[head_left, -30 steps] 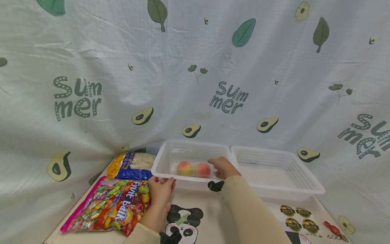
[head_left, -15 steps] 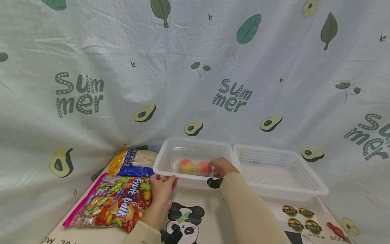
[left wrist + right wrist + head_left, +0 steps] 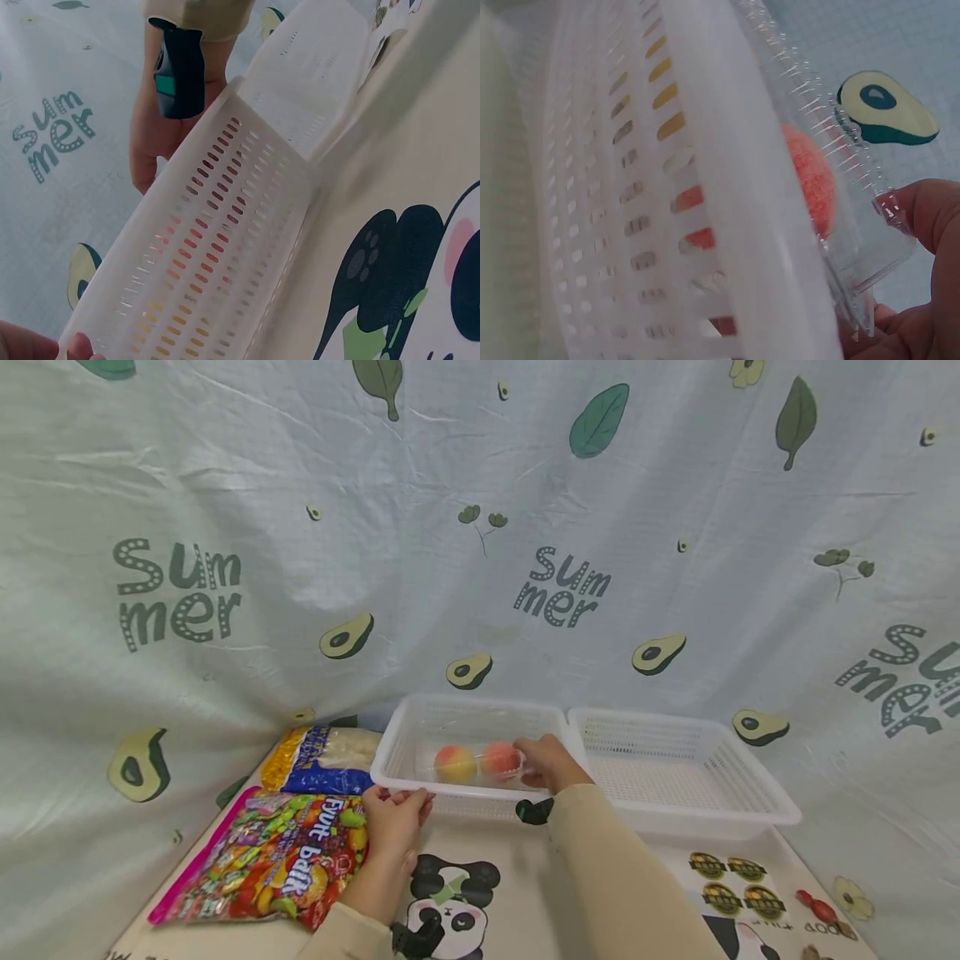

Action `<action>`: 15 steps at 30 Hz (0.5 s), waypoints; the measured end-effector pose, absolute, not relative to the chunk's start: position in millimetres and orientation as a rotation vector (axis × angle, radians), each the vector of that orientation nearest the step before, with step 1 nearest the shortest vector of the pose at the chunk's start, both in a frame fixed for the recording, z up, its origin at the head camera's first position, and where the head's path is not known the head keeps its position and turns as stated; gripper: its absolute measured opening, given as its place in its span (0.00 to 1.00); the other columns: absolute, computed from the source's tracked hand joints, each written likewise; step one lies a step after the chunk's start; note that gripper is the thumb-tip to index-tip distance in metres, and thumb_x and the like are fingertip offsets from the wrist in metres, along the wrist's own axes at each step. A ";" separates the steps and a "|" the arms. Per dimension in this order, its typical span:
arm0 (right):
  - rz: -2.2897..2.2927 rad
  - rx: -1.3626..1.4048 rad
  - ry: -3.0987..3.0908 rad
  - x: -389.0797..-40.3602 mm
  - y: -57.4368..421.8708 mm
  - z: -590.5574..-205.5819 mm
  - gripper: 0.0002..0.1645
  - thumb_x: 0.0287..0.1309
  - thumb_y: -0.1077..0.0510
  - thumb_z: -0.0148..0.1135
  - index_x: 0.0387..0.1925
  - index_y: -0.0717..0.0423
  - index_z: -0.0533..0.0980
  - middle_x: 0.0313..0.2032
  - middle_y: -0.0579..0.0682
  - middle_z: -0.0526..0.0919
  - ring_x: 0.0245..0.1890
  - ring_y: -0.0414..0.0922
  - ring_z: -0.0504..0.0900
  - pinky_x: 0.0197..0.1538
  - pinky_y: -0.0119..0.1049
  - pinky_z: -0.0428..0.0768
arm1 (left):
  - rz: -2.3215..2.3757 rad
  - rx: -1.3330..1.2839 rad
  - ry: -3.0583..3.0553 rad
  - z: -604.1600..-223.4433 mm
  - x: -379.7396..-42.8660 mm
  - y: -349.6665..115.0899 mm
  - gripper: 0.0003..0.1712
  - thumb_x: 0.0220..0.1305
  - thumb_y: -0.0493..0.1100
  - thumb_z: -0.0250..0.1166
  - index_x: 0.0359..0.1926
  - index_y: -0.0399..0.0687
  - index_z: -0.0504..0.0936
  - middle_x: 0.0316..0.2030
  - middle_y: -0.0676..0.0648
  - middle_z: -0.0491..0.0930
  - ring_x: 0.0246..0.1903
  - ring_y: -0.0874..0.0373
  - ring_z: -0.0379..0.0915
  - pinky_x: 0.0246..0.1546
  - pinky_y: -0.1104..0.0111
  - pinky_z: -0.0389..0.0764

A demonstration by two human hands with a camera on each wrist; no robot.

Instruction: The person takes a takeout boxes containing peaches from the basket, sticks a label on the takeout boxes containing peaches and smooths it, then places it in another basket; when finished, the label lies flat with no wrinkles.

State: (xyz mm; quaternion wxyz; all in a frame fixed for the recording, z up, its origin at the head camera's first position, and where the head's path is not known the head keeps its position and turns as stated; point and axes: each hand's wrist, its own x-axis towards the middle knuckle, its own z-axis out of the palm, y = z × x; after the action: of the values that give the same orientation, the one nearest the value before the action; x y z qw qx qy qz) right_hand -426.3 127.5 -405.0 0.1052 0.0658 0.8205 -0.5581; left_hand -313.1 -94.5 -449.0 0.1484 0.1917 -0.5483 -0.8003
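Observation:
A clear plastic clamshell box (image 3: 855, 247) with two red-and-yellow peaches (image 3: 501, 761) sits inside the left white perforated basket (image 3: 472, 792). My right hand (image 3: 551, 762) pinches the box's right end between thumb and fingers. In the right wrist view that end stands above the basket's rim, with the thumb on its ridged edge and a peach (image 3: 810, 180) behind the plastic. My left hand (image 3: 393, 818) grips the basket's front left rim. Its fingertips (image 3: 79, 346) show on that rim in the left wrist view; the rest of the hand is cut off there.
A second white basket (image 3: 690, 810) stands right of the first. Left lie a colourful candy bag (image 3: 270, 860) and a blue-and-yellow packet (image 3: 322, 760). A printed curtain (image 3: 420, 568) hangs behind. The table mat (image 3: 517, 893) carries panda and badge prints.
My right hand has closed on the box's right end, and that end with the right peach has risen slightly. The left hand keeps its hold on the rim. The head view has shifted a little.

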 end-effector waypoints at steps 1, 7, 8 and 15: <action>-1.645 0.185 2.429 -425.6 128.2 -404.2 0.37 0.68 0.47 0.57 0.68 0.67 0.61 0.58 0.63 0.71 0.50 0.56 0.82 0.58 0.49 0.85 | -2.306 0.551 -1.572 -448.6 -313.1 -94.5 0.41 0.67 0.33 0.68 0.70 0.44 0.51 0.46 0.41 0.72 0.38 0.57 0.84 0.42 0.69 0.88; -1.697 0.152 2.439 -422.8 133.2 -400.0 0.32 0.68 0.47 0.57 0.61 0.67 0.66 0.52 0.62 0.71 0.41 0.50 0.82 0.51 0.44 0.88 | -2.318 0.535 -1.561 -447.4 -311.7 -95.3 0.41 0.67 0.33 0.68 0.70 0.43 0.51 0.46 0.40 0.73 0.37 0.58 0.85 0.43 0.67 0.88; -1.710 0.142 2.432 -422.2 133.9 -398.8 0.32 0.69 0.47 0.57 0.62 0.68 0.65 0.53 0.63 0.72 0.40 0.50 0.83 0.49 0.43 0.88 | -2.319 0.533 -1.560 -447.5 -311.6 -95.4 0.41 0.67 0.33 0.68 0.70 0.43 0.51 0.46 0.40 0.74 0.37 0.58 0.85 0.43 0.67 0.88; -1.813 0.129 2.368 -410.8 140.7 -384.5 0.37 0.68 0.47 0.57 0.67 0.68 0.63 0.59 0.68 0.74 0.46 0.53 0.86 0.46 0.39 0.89 | -2.325 0.534 -1.559 -448.5 -311.5 -95.2 0.42 0.66 0.33 0.69 0.70 0.44 0.51 0.46 0.39 0.75 0.36 0.58 0.85 0.42 0.67 0.88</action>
State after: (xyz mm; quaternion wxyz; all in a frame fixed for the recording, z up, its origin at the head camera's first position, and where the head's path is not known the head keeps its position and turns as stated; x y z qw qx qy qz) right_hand -410.8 140.7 -384.5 0.0782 0.0430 0.7908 -0.6055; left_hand -311.5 -95.2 -448.5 0.1454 0.1855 -0.5413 -0.8071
